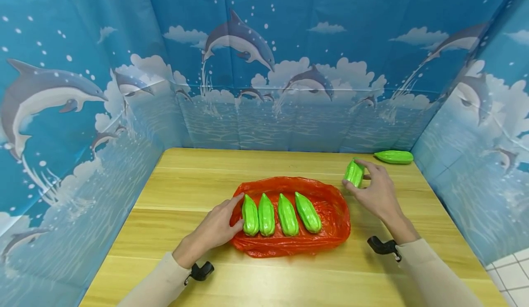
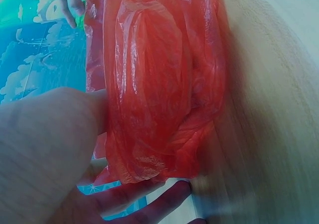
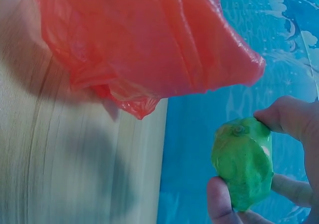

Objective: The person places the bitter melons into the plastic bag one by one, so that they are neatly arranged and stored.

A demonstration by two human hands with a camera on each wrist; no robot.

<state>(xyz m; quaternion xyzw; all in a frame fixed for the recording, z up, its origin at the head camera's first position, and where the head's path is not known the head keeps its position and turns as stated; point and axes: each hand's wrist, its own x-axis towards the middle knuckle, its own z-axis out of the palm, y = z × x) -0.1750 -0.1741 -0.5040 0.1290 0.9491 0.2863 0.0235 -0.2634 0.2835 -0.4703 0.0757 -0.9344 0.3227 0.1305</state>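
A red plastic bag point(image 1: 285, 247) lies spread open on the wooden table, its rim forming a wide oval. Inside, several green ridged gourds point(image 1: 288, 215) sit side by side with their pointed ends away from me. My left hand point(image 1: 215, 224) grips the bag's left rim; the left wrist view has the thumb going behind the bag wall point(image 2: 149, 84). Beyond the bag's right end, my right hand point(image 1: 377, 192) holds another green ridged gourd point(image 1: 354, 173) above the table. Thumb and fingers pinch its sides in the right wrist view, where its blunt end point(image 3: 241, 164) faces the camera.
One more green ridged gourd point(image 1: 394, 157) lies in the table's far right corner. The wooden table point(image 1: 165, 233) is bounded by blue dolphin-printed sheets point(image 1: 289, 118) at the back and both sides. White floor tiles point(image 1: 510, 275) show at the lower right.
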